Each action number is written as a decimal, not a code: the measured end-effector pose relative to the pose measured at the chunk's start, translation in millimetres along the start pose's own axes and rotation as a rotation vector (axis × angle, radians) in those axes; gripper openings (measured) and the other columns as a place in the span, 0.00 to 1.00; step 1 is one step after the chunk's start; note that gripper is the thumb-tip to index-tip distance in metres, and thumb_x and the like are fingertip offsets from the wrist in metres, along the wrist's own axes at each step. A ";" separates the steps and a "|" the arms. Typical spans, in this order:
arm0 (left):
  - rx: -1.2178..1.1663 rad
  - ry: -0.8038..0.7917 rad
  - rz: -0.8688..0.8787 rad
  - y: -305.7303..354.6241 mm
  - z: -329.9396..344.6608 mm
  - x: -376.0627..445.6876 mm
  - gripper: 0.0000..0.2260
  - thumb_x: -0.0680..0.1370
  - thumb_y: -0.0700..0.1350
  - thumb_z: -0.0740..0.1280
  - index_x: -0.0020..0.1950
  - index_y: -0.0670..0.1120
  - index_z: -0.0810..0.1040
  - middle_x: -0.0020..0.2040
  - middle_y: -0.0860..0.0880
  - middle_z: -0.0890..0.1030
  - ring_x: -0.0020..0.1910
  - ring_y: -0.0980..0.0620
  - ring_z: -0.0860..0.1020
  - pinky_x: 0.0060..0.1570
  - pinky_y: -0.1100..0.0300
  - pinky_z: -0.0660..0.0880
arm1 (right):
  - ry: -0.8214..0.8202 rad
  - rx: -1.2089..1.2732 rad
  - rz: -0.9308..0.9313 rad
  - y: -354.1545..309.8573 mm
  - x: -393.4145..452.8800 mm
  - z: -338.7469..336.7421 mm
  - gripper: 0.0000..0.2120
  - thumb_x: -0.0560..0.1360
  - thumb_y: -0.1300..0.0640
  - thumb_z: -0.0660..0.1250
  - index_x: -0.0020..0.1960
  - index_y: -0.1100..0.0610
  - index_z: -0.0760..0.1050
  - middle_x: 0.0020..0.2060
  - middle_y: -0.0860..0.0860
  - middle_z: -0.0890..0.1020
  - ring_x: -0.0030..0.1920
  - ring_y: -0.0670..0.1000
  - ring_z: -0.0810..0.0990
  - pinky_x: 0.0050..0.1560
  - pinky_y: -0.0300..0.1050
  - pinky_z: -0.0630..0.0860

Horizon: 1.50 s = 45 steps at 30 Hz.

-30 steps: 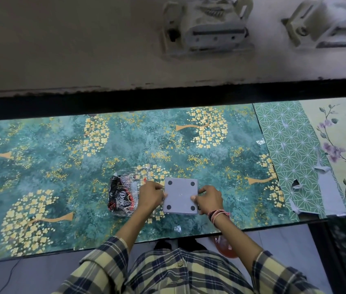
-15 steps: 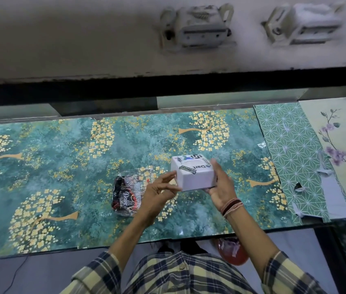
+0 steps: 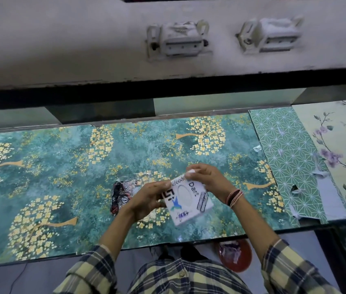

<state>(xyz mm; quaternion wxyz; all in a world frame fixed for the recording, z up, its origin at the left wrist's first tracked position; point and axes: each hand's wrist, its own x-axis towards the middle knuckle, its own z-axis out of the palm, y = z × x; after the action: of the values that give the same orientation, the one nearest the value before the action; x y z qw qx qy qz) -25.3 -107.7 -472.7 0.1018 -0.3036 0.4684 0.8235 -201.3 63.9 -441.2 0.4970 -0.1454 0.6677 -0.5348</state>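
both hands hold a white box [image 3: 189, 201] with stickers, tilted and lifted off the bench [image 3: 61, 166], over its front edge near the middle. the left hand [image 3: 146, 198] grips the box's left side with curled fingers. the right hand [image 3: 209, 180] curls round its far right corner, fingertips pinched on something small and white at the top; what it is cannot be told. a dark packet [image 3: 121, 196] lies on the bench just left of the left hand. a green patterned sheet [image 3: 284, 155] covers the bench towards its right end.
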 end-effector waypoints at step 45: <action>0.608 1.354 -0.199 -47.3 -35.3 11.4 0.21 0.73 0.41 0.75 0.64 0.52 0.76 0.73 0.40 0.66 0.69 0.36 0.65 0.64 0.41 0.64 | 0.606 -0.427 -0.062 66.5 31.8 41.0 0.08 0.79 0.62 0.66 0.56 0.63 0.79 0.52 0.58 0.82 0.49 0.54 0.80 0.50 0.48 0.79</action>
<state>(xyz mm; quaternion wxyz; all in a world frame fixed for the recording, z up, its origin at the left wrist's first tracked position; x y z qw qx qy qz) 1.3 -112.8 -526.4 -0.0556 -0.7435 0.6057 0.2777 -160.0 43.0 -511.8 0.2188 -0.1008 0.8764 -0.4169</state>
